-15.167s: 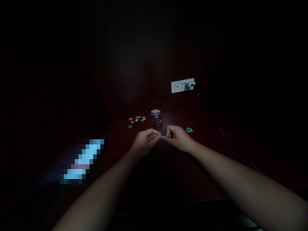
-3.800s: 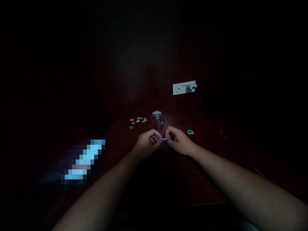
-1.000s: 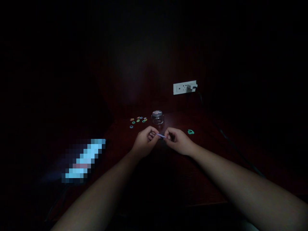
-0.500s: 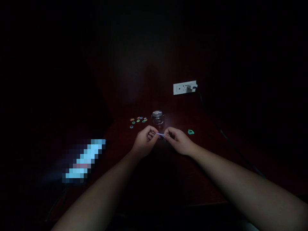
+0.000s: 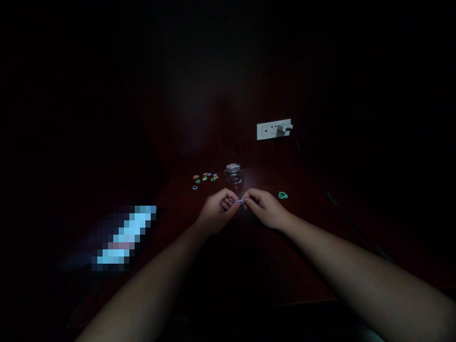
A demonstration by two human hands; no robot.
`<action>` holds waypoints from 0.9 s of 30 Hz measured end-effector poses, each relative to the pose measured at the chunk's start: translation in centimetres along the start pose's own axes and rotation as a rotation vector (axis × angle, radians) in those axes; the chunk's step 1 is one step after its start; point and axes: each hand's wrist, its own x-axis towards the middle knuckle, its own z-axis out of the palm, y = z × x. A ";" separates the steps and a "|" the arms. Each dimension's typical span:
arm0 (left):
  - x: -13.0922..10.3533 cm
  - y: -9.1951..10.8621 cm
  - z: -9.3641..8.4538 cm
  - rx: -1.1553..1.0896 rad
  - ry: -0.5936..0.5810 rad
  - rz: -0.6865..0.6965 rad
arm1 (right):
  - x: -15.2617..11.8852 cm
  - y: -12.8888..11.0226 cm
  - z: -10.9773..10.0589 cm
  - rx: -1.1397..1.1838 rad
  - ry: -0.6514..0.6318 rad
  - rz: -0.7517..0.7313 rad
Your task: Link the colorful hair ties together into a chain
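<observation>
Between my two hands is a light purple hair tie (image 5: 239, 201), small and partly covered by fingertips. My left hand (image 5: 221, 209) pinches one end between thumb and finger. Opposite it, my right hand (image 5: 261, 207) pinches the other end, fingertips close to those of the left. Just behind the hands stands a small clear jar (image 5: 233, 175) with a lid on. Several coloured hair ties (image 5: 204, 178) lie scattered on the table to the jar's left, and a green hair tie bundle (image 5: 282, 195) rests right of my right hand.
The dark red table (image 5: 285, 266) meets a wall at the back, where a white socket panel (image 5: 273, 129) holds a plugged-in charger. A dark cable (image 5: 342, 213) runs down along the right. At the left lies a glowing, pixelated screen (image 5: 126, 237). The surroundings are very dark.
My left hand has shifted slightly right and down, closer to the right hand. Between them the purple hair tie, earlier drawn out straight, now looks shorter and looped.
</observation>
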 end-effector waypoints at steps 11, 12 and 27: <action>0.0 -0.2 -0.1 0.038 -0.008 0.003 | -0.1 -0.1 -0.1 0.003 -0.001 -0.008; 0.0 -0.1 0.0 0.045 -0.011 0.000 | -0.1 -0.1 -0.1 0.000 -0.003 -0.003; -0.1 0.2 0.1 0.023 -0.108 -0.007 | -0.1 0.0 0.2 0.030 -0.080 0.086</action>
